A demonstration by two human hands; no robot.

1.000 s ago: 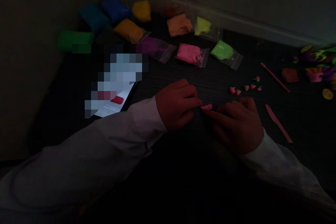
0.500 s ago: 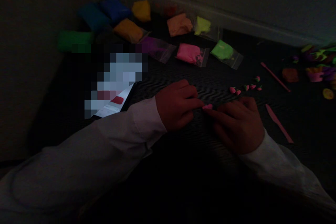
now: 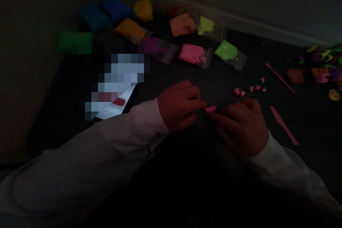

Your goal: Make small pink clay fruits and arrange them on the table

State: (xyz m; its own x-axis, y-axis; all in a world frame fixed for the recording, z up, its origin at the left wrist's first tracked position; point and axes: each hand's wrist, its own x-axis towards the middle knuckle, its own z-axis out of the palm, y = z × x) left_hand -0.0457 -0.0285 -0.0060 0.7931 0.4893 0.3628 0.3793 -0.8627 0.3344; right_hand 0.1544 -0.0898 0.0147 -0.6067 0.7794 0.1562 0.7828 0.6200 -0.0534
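Note:
A small lump of pink clay (image 3: pixel 211 108) sits between my fingertips, just above or on the dark table; which of the two I cannot tell. My left hand (image 3: pixel 181 107) comes from the left, its fingers curled together and the index fingertip at the lump's left end. From the right, my right hand (image 3: pixel 242 124) has its fingers closed in, with a fingertip against the lump's lower side. Beyond the right hand lie several tiny pink clay pieces with green tops (image 3: pixel 257 88). A pink plastic knife (image 3: pixel 283 124) rests to the right of that hand.
A lit phone (image 3: pixel 114 108), partly pixelated, lies left of my left hand. Bags of coloured clay line the back, among them a pink bag (image 3: pixel 191 54) and a light green bag (image 3: pixel 226 50). A pink stick tool (image 3: pixel 280 77), brown clay (image 3: pixel 295 75) and colourful clay figures (image 3: pixel 320 74) lie at right.
Almost nothing differs. Both hands stay at the pink clay, with only a very slight shift of the fingertips and the view.

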